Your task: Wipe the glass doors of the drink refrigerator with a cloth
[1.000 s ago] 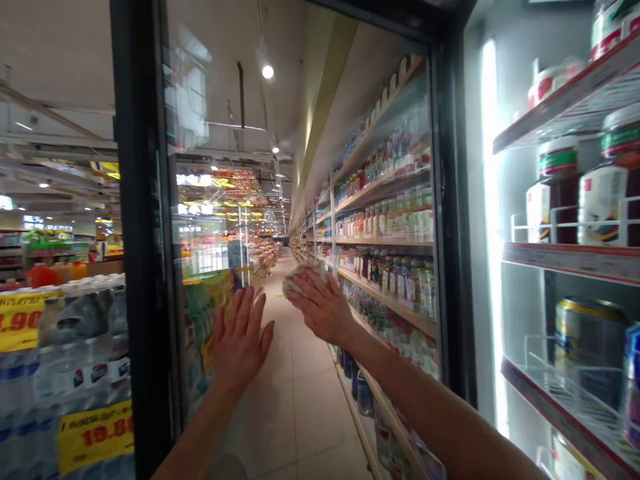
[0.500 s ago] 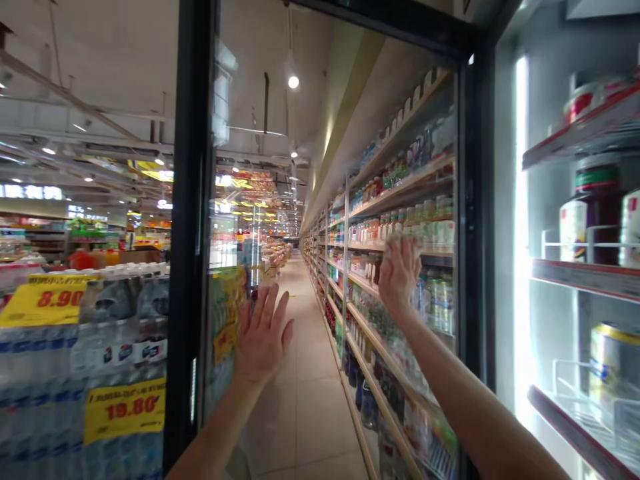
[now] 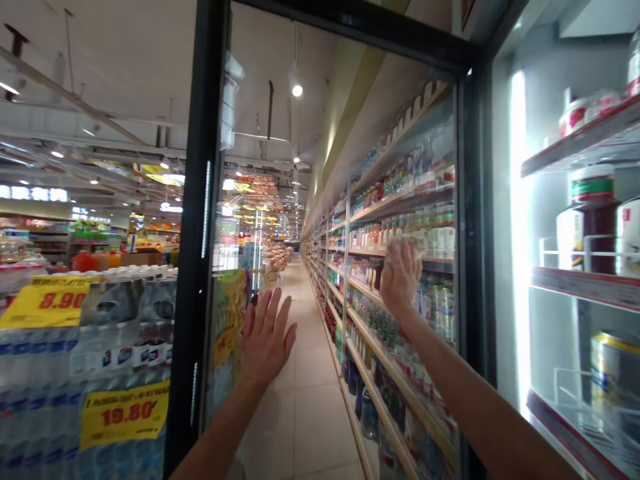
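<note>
A glass door in a black frame stands swung open in front of me. My left hand is flat against or just before the pane at its lower left, fingers spread, holding nothing. Higher on the right, my right hand presses a pale cloth to the glass. The cloth shows above and beside the fingertips, slightly blurred; its part under the palm is hidden.
Right of the door is a lit cooler with shelves, a dark bottle and a can. Packed water bottles with yellow price signs stand at left. Through the glass show stocked shelves and a tiled aisle.
The right hand and cloth have shifted very slightly on the glass. The left hand stays nearly in place. The door's left frame edge appears further right, and the view has tilted a little.
</note>
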`<state>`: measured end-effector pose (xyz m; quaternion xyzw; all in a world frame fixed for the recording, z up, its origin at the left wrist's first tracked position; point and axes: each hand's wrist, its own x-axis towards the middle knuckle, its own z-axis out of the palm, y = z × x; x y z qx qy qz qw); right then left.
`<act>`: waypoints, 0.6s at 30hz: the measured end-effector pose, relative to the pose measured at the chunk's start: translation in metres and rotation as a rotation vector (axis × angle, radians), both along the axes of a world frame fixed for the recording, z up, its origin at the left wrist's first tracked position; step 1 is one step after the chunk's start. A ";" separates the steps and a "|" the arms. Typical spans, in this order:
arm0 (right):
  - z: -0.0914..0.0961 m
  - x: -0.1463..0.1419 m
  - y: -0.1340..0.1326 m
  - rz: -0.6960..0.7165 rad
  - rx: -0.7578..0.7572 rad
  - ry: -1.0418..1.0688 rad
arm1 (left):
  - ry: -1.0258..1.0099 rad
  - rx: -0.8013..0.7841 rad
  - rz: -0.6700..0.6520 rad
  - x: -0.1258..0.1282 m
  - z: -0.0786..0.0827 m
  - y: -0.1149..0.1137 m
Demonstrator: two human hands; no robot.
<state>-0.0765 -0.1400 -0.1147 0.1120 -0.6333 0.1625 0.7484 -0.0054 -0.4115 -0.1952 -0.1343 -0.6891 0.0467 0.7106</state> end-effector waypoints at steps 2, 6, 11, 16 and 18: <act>-0.008 0.004 -0.010 0.009 0.346 0.006 | 0.002 0.002 -0.018 0.000 0.000 0.000; -0.006 0.000 -0.002 -0.001 0.262 0.023 | 0.001 0.004 -0.022 -0.001 -0.001 -0.001; 0.004 -0.004 0.008 0.000 -0.092 0.020 | 0.006 0.001 0.001 0.001 -0.001 0.000; -0.013 0.007 -0.013 0.033 0.442 0.028 | 0.022 -0.019 0.012 0.002 0.001 -0.001; -0.012 0.005 -0.011 0.028 0.283 0.030 | 0.023 -0.028 0.021 0.001 0.001 -0.001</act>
